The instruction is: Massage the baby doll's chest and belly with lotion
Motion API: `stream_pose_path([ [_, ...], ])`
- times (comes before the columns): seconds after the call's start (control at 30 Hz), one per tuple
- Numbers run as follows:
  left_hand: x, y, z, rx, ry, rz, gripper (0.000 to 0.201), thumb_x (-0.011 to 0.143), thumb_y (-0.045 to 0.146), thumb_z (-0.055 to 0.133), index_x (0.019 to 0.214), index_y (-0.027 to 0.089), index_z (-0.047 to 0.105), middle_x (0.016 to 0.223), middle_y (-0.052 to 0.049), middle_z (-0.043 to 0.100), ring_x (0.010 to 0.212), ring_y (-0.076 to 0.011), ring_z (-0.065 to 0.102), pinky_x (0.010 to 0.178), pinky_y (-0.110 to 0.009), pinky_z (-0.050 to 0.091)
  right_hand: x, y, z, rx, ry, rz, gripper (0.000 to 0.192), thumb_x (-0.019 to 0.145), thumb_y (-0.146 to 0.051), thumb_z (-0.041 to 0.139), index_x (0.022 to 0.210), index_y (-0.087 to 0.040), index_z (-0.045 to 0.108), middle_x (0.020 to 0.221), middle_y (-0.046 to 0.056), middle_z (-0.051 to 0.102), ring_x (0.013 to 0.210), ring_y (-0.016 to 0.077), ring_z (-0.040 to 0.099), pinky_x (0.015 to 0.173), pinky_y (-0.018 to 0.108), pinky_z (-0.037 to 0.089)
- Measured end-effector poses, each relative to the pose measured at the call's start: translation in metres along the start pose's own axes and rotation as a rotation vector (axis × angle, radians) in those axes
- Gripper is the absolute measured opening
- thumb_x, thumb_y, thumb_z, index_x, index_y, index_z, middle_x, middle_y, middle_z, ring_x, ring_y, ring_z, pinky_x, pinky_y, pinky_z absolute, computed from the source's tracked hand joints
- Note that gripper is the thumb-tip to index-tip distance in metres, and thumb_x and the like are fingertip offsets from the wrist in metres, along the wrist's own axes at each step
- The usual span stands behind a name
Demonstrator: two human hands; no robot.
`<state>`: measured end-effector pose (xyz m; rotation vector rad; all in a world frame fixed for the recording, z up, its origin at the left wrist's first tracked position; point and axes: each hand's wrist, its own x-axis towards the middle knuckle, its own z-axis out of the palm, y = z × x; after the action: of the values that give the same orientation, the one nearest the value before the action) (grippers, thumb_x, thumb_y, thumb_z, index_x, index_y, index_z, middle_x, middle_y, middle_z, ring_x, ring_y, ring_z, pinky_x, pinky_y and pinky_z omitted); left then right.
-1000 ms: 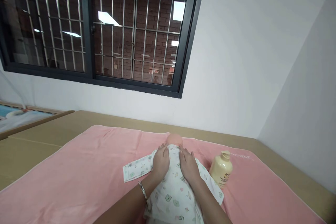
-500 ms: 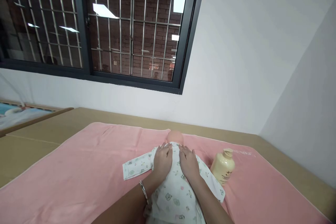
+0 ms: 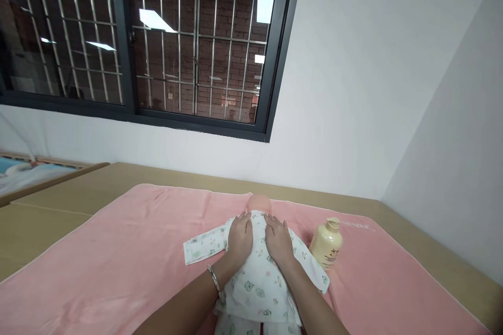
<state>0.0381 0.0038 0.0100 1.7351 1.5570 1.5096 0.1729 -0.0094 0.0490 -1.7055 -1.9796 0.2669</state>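
A baby doll (image 3: 259, 202) lies on a pink towel (image 3: 137, 251), its bare head toward the wall. It wears a white printed long-sleeved top (image 3: 261, 277), the sleeves spread to both sides. My left hand (image 3: 240, 238) rests flat on the upper left of the top, fingers stretched toward the head. On the upper right my right hand (image 3: 280, 238) lies flat in the same way. A strip of printed cloth shows between the two hands. Printed trousers show at the bottom edge. Close to the right sleeve stands a cream pump bottle (image 3: 327, 243).
The towel covers a tan padded surface (image 3: 157, 171) that runs up to a white wall (image 3: 334, 89). A dark-framed barred window (image 3: 196, 52) is above. At far left, a wooden-edged tub or bed (image 3: 43, 170) holds blue and white things.
Both hands stay flat on the top, nearly in place. The view has shifted slightly, and more of the trousers shows at the bottom. The bottle appears a little further left.
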Motion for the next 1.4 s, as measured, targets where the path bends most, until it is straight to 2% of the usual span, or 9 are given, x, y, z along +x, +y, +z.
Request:
stream_pose_path([
  [0.13,-0.0015,0.0000,-0.0021,-0.033,-0.007,0.025,0.042,0.097,0.035,0.035,0.115,0.020,0.070,0.127,-0.008,0.066,0.130,-0.0244,0.052,0.116,-0.042,0.032,-0.0016,-0.0022,-0.0009,-0.023,-0.006,-0.008,0.054,0.096,-0.023,0.024,0.143,-0.019,0.049,0.149,0.008,0.046,0.142,0.0213,0.034,0.119,0.045,0.011],
  [0.3,-0.0034,0.0001,-0.0030,-0.062,0.006,0.016,0.041,0.095,0.029,0.034,0.111,0.021,0.071,0.127,-0.007,0.067,0.128,-0.0223,0.054,0.115,-0.040,0.033,-0.0031,-0.0053,-0.0019,-0.063,-0.021,-0.013,0.053,0.097,-0.025,0.023,0.144,-0.018,0.048,0.149,0.010,0.045,0.142,0.0230,0.034,0.119,0.045,0.011],
  [0.63,-0.0018,-0.0075,0.0022,-0.060,0.019,-0.007,0.044,0.092,0.024,0.034,0.117,0.016,0.068,0.127,-0.009,0.066,0.126,-0.0225,0.055,0.113,-0.039,0.036,-0.0061,-0.0065,-0.0032,-0.055,-0.005,-0.008,0.053,0.097,-0.022,0.023,0.143,-0.018,0.049,0.150,0.009,0.044,0.143,0.0222,0.033,0.119,0.043,0.012],
  [0.8,-0.0023,-0.0093,0.0027,-0.094,0.030,0.012,0.044,0.091,0.022,0.033,0.116,0.017,0.069,0.126,-0.008,0.067,0.124,-0.0215,0.057,0.113,-0.039,0.037,-0.0059,-0.0059,-0.0028,-0.064,-0.003,-0.027,0.054,0.097,-0.023,0.022,0.144,-0.018,0.049,0.150,0.009,0.044,0.142,0.0223,0.035,0.119,0.043,0.013],
  [0.93,-0.0024,-0.0096,0.0012,-0.100,0.024,0.025,0.044,0.094,0.026,0.033,0.120,0.015,0.067,0.129,-0.009,0.066,0.124,-0.0221,0.056,0.113,-0.039,0.037,-0.0056,-0.0057,-0.0020,-0.069,0.000,-0.027,0.054,0.097,-0.024,0.022,0.143,-0.017,0.050,0.150,0.010,0.045,0.141,0.0229,0.035,0.118,0.044,0.013],
  [1.1,-0.0029,-0.0085,-0.0013,-0.117,0.023,0.039,0.045,0.097,0.034,0.032,0.119,0.018,0.067,0.129,-0.009,0.065,0.124,-0.0227,0.056,0.113,-0.040,0.036,-0.0067,-0.0049,-0.0023,-0.045,-0.010,-0.009,0.054,0.098,-0.026,0.020,0.144,-0.019,0.048,0.149,0.008,0.047,0.142,0.0219,0.034,0.119,0.044,0.012],
  [1.4,-0.0059,-0.0085,-0.0027,-0.116,-0.008,0.037,0.042,0.095,0.029,0.034,0.122,0.020,0.066,0.132,-0.006,0.064,0.131,-0.0207,0.052,0.120,-0.041,0.026,-0.0065,-0.0017,0.0001,0.005,0.012,-0.023,0.057,0.092,-0.018,0.022,0.141,-0.015,0.052,0.150,0.010,0.045,0.142,0.0223,0.034,0.119,0.044,0.011],
])
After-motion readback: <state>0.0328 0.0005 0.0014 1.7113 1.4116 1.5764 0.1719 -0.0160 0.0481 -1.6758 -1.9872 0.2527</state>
